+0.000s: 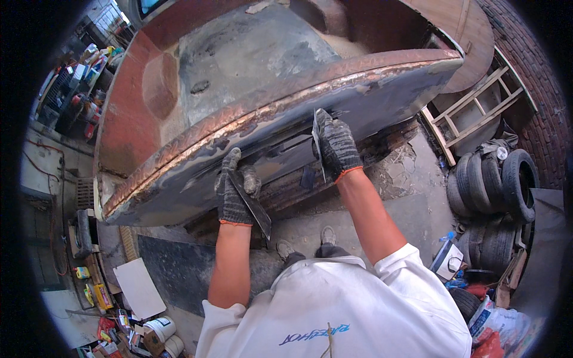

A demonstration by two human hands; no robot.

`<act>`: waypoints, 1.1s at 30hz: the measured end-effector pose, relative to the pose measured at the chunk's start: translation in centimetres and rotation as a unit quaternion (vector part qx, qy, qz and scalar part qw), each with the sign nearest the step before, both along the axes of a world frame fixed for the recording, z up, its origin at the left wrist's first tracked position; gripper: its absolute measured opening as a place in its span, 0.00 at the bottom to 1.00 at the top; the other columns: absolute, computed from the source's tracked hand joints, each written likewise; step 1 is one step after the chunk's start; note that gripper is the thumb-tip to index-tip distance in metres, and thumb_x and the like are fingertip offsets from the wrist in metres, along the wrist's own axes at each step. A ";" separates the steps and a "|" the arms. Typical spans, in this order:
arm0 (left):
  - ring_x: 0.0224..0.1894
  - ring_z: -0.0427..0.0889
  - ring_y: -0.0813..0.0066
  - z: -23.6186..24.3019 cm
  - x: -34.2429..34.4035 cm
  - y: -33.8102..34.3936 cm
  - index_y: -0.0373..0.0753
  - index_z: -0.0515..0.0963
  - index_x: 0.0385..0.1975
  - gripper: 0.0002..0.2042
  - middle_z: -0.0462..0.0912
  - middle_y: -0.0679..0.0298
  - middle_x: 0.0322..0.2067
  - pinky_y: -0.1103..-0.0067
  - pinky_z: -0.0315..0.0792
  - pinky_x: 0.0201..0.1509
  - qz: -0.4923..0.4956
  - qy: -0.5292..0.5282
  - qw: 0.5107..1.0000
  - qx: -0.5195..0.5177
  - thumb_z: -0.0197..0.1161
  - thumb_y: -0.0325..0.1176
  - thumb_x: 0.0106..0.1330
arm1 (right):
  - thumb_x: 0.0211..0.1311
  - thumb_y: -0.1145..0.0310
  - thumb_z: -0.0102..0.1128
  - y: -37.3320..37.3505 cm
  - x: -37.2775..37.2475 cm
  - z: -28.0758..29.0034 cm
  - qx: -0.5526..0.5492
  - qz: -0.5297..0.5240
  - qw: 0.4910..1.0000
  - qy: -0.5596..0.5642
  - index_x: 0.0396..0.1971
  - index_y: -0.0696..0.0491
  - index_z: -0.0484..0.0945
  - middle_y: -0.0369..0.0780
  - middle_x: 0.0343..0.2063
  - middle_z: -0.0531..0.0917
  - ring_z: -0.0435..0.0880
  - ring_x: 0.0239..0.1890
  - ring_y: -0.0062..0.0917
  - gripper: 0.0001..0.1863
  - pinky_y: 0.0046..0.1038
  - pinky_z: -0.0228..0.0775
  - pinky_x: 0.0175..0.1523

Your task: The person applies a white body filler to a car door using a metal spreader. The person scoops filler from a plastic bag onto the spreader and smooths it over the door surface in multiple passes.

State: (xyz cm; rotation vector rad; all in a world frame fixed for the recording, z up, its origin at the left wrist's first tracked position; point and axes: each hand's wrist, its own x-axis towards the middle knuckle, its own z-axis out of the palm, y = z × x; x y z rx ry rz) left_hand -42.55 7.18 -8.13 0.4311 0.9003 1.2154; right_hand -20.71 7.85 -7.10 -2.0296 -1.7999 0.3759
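Before me is the tailgate [382, 98] of a pickup bed, its outer face grey and patchy with filler, its top edge rusty brown. My left hand [231, 190], in a dark knit glove with an orange cuff, grips a dark flat plate [253, 209] that slants down to the right. In a matching glove, my right hand [338, 143] is closed around a thin flat scraper [318, 149], seen nearly edge-on close to the tailgate face. Fingers on the tailgate side of the right hand are partly hidden.
Worn tyres [518, 185] are stacked at the right beside a wooden frame [477, 113] and a brick wall [531, 77]. A white board [139, 288] lies at lower left near white buckets [160, 328]. Bags and a box [447, 259] crowd the lower right. Broken concrete [394, 170] lies under the tailgate.
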 end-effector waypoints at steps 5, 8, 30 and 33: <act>0.04 0.63 0.70 1.7 -0.1 -0.7 0.44 0.77 0.26 0.10 0.69 0.64 0.06 0.76 0.58 0.08 0.002 -0.015 1.000 0.008 0.57 0.39 0.67 | 0.67 0.64 0.45 -0.7 -0.6 2.0 0.042 -0.072 0.924 0.372 0.51 0.57 0.71 0.51 0.43 0.80 0.79 0.43 0.45 0.17 0.41 0.68 0.51; 0.05 0.65 0.71 1.6 -0.3 -1.1 0.43 0.78 0.28 0.09 0.71 0.63 0.08 0.77 0.59 0.09 -0.013 -0.010 0.999 0.036 0.57 0.39 0.67 | 0.65 0.65 0.50 -1.2 0.1 1.8 0.065 -0.011 0.998 0.011 0.46 0.58 0.72 0.51 0.42 0.80 0.79 0.42 0.46 0.15 0.41 0.69 0.51; 0.05 0.62 0.68 -6.3 -2.5 -2.5 0.46 0.74 0.39 0.08 0.66 0.60 0.06 0.75 0.58 0.09 -0.045 -0.071 0.996 -0.012 0.49 0.39 0.70 | 0.61 0.66 0.52 -1.2 -0.9 -7.5 0.114 0.034 0.992 -0.033 0.56 0.59 0.67 0.54 0.37 0.80 0.78 0.39 0.51 0.24 0.45 0.69 0.48; 0.05 0.61 0.68 -6.4 -2.7 -1.8 0.47 0.75 0.40 0.11 0.66 0.61 0.07 0.75 0.57 0.09 -0.029 -0.073 0.997 0.000 0.47 0.42 0.71 | 0.62 0.66 0.52 -0.4 -1.2 -6.5 0.030 0.003 0.998 0.050 0.59 0.59 0.65 0.56 0.38 0.79 0.78 0.41 0.50 0.25 0.46 0.68 0.50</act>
